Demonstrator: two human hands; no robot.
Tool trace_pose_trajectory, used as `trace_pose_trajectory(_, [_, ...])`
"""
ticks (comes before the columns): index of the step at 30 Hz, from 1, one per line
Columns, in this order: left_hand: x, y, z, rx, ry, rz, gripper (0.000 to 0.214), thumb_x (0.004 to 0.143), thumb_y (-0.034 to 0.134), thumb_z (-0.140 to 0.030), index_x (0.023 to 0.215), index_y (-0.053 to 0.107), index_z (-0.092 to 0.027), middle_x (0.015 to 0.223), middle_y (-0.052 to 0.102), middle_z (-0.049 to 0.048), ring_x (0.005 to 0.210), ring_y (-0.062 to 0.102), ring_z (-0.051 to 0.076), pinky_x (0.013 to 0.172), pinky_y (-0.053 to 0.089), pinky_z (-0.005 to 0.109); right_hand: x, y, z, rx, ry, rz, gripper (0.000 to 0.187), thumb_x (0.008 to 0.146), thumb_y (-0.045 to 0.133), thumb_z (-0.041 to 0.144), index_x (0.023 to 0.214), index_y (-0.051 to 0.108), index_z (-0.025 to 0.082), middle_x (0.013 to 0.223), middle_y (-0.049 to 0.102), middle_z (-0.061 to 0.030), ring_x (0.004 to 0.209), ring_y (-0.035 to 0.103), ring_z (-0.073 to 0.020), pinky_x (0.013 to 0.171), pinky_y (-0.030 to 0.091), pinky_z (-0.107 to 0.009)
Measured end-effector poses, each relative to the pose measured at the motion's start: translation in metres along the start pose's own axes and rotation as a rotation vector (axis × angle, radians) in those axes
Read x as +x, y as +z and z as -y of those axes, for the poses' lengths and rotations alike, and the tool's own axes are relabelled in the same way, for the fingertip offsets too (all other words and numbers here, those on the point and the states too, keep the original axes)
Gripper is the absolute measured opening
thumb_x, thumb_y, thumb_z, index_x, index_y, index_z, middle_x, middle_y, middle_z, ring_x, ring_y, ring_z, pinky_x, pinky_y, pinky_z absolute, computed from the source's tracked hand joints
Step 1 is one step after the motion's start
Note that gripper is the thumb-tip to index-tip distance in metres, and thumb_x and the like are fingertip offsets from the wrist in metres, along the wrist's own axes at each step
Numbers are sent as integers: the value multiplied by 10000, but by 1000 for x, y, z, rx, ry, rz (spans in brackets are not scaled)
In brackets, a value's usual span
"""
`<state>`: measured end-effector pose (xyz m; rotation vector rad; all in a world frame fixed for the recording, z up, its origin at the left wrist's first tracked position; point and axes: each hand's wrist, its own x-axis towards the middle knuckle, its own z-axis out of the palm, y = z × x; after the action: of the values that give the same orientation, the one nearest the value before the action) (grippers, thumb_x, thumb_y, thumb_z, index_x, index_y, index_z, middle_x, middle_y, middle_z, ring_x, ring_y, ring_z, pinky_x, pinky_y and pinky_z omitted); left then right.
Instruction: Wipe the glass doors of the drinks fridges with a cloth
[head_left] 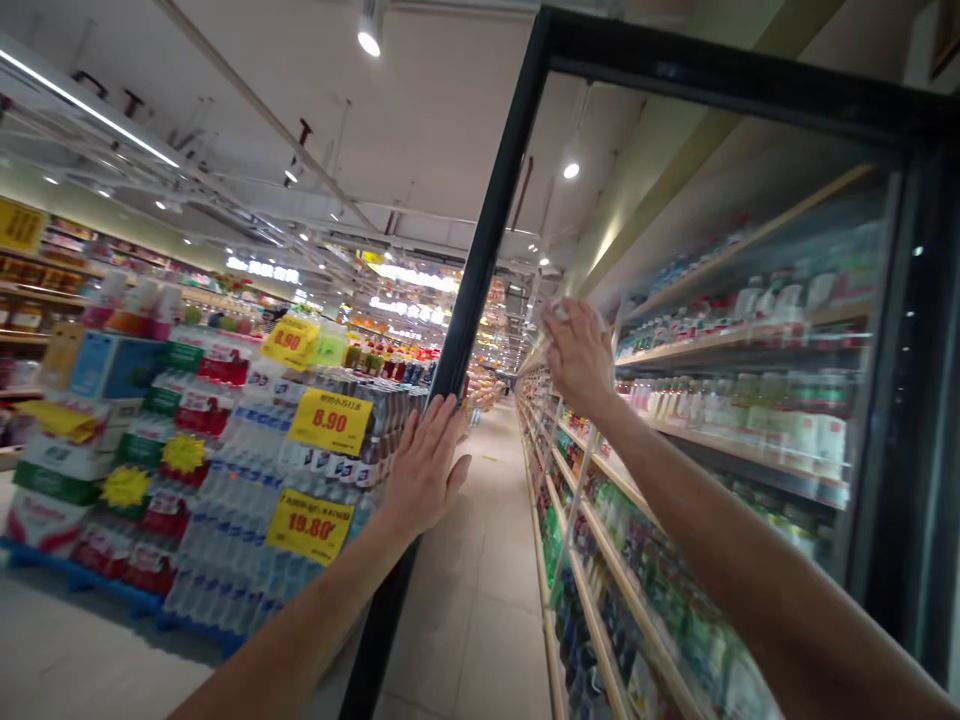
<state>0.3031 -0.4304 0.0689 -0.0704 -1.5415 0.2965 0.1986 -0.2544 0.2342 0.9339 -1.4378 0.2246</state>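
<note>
my left hand (pixel 426 468) lies flat, thumb spread, on the black frame (pixel 489 245) of the glass door (pixel 701 150). my right hand (pixel 583 358) curls over a pale wad (pixel 555 308), perhaps a cloth, apparently against the pane. i seem partway through wiping, wad in place; which parts are done or left, i cannot tell.

A head-worn camera looks forward along a store aisle (pixel 491 490), its one wide view taking in ceiling (pixel 435 110) and floor (pixel 450 640); a dark-framed glass door (pixel 501 200) stands close before the lens, with the person's left hand (pixel 427 470) and right hand (pixel 581 360) also near.
</note>
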Motion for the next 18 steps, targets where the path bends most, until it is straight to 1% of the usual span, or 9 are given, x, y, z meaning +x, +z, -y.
trace_pose_trajectory(2, [1,-2,-1,-13,-6,0,569,912,410,-259,1432,219,-130,1425,398,161,1397,218,219,1130,189,428,29,-2,-2,-1,45,-1,469,850,451,180,1318,465,210,1459,357,-107,1364,255,-307,1047,294,-577])
trace_pose_trajectory(4, [2,-3,-1,-33,-6,-4,584,911,415,-264,1439,200,-141,1426,398,157,1393,231,221,1128,191,435,21,2,15,13,-51,38,473,858,444,173,1327,456,226,1464,354,-97,1371,239,-300,1059,284,-565])
trace_pose_trajectory(6, [2,-5,-2,-50,-6,-12,598,909,418,-262,1446,181,-146,1426,398,156,1390,240,223,1126,193,443,-21,9,46,39,-215,78,460,871,442,193,1327,456,248,1458,371,-74,1374,233,-281,1088,255,-537])
trace_pose_trajectory(8, [-1,-6,-1,-59,-1,-9,600,909,411,-257,1448,176,-137,1424,400,158,1392,234,225,1126,194,449,-80,19,79,82,-409,150,425,880,450,240,1303,484,225,1439,401,-81,1372,239,-272,1108,239,-506])
trace_pose_trajectory(9, [-3,-6,-1,-59,2,-3,599,909,408,-253,1447,177,-130,1422,402,159,1394,227,226,1127,192,450,-109,23,92,104,-462,181,414,875,462,261,1283,505,208,1421,424,-88,1366,255,-272,1106,250,-492])
trace_pose_trajectory(11, [-12,-7,0,-52,15,21,603,903,412,-243,1446,182,-119,1417,409,159,1398,215,226,1130,185,447,-151,29,106,154,-598,239,385,872,467,297,1249,534,264,1387,473,-42,1349,303,-245,1094,290,-458])
trace_pose_trajectory(12, [-18,-8,0,-46,23,39,608,900,419,-244,1446,184,-117,1416,412,157,1399,213,225,1134,178,444,-161,30,105,160,-628,248,381,871,462,297,1245,536,292,1377,487,-25,1344,319,-227,1087,308,-440])
trace_pose_trajectory(14, [-30,-9,1,-36,37,79,618,897,430,-251,1449,181,-125,1417,415,146,1396,219,220,1140,165,437,-153,29,90,127,-556,210,405,868,455,269,1264,520,317,1373,494,-19,1342,331,-209,1078,327,-427])
trace_pose_trajectory(18, [-49,-8,-2,-34,32,126,629,896,444,-285,1450,182,-142,1422,413,131,1394,223,223,1146,153,438,-83,20,41,13,-77,3,434,850,461,221,1280,516,248,1394,455,-81,1361,289,-272,1084,283,-513])
